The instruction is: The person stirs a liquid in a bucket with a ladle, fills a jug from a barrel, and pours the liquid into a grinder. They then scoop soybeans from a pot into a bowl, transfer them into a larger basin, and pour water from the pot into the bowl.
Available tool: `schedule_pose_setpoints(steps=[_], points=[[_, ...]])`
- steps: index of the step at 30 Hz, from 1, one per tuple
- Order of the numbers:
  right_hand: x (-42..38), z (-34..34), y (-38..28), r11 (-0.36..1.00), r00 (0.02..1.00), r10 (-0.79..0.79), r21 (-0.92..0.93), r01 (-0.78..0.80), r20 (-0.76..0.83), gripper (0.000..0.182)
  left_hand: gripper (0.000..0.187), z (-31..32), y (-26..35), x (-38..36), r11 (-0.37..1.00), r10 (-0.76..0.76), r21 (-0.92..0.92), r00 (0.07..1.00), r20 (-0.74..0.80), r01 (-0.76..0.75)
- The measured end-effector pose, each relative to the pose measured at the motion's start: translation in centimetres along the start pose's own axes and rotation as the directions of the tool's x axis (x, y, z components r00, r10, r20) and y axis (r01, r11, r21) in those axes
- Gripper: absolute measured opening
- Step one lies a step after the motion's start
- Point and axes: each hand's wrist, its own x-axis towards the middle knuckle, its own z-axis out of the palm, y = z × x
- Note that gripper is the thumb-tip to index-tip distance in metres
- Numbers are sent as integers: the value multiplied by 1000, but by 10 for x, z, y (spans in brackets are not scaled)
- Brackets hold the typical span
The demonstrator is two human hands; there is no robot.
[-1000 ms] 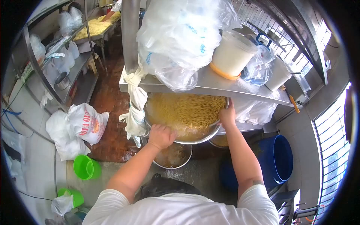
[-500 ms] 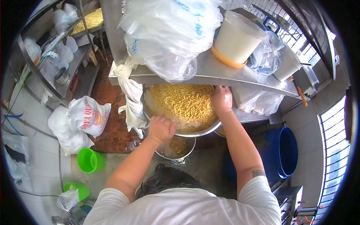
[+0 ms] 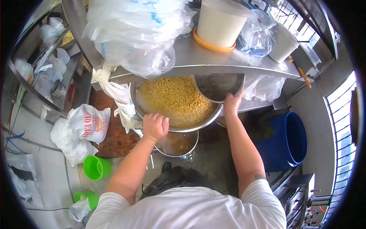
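A wide metal basin (image 3: 211,122) holds yellow beans (image 3: 175,95) in cloudy liquid. My left hand (image 3: 155,126) is closed on the basin's near left rim. A round, dark metal strainer (image 3: 220,84) is gripped at its edge by my right hand (image 3: 232,104), over the right side of the basin. Below the basin, a smaller metal pot (image 3: 176,143) contains brownish liquid.
Above the basin, a metal shelf (image 3: 213,68) carries plastic bags (image 3: 137,34) and a white bucket (image 3: 221,24). Knotted white cloth (image 3: 118,93) hangs left. A blue barrel (image 3: 284,141) stands right; white sacks (image 3: 89,124) and a green bucket (image 3: 97,168) are left.
My right hand has come back from the basin's right side and now holds the strainer, which was not visible before. The view has shifted, and the shelf and basin appear further left.
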Motion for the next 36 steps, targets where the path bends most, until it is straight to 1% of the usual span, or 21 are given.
schedule_pose_setpoints(steps=[1,2,3,6,8,9,12,14,18,21,23,25,26,27,28,30,31,32,33,35,36], points=[[-5,-11,0,906,963,257,328,-270,82,73,25,0,0,0,1000,6,9,1000,13,-6],[-12,-24,1,638,858,457,585,-501,235,74,25,1,1,1,1000,9,4,1000,30,-9],[-19,-38,3,525,833,488,674,-519,262,72,25,2,2,3,1000,11,10,1000,17,-11],[-37,-90,44,476,806,501,677,-561,316,66,20,-5,10,-5,999,-42,33,983,176,37],[-60,-133,50,381,757,584,724,-575,293,63,22,-7,20,-13,993,-34,-117,999,-3,34],[-73,-155,68,381,747,608,725,-573,270,62,43,-15,21,-29,986,-47,-153,988,148,69],[-120,-215,117,468,732,667,688,-555,137,60,61,-20,52,-72,989,-6,-147,995,102,21],[-153,-244,142,512,670,738,584,-630,76,62,74,-7,49,-128,981,-90,-140,954,288,135],[-231,-271,242,530,579,815,398,-749,5,65,74,52,3,-220,895,-376,37,708,598,444],[-262,-246,246,378,403,915,352,-856,-5,65,79,108,-56,-265,650,-683,409,256,684,641],[-281,-224,277,359,379,925,283,-889,16,67,82,138,-89,-279,481,-747,421,109,655,769],[-314,-192,335,590,586,805,27,-807,-94,70,93,164,-117,-285,366,-753,440,-16,657,820],[-296,-166,308,554,553,832,9,-833,-35,81,94,176,-125,-288,321,-772,472,-62,633,821],[-298,-144,315,690,710,704,-221,-689,-11,84,94,188,-128,-287,283,-815,513,-79,574,811],[-281,-119,300,646,641,762,-143,-749,85,86,95,213,-186,-338,194,-754,456,-166,636,868],[-272,-66,296,815,775,577,-252,-522,260,86,94,227,-171,-317,45,-792,450,-243,561,892],[-271,-41,298,852,772,522,-265,-451,362,86,92,243,-200,-331,-92,-764,549,-412,497,831],[-263,-12,290,829,698,555,-368,-421,452,97,89,248,-199,-336,-134,-727,497,-426,538,857],[-266,16,299,888,698,426,-414,-200,576,107,86,251,-195,-333,-174,-707,473,-444,551,864],[-256,70,302,779,443,564,-627,-6,697,108,82,260,-188,-333,-220,-683,451,-467,562,865],[-263,94,312,776,447,540,-627,62,713,106,59,265,-187,-336,-332,-691,335,-469,550,882]])
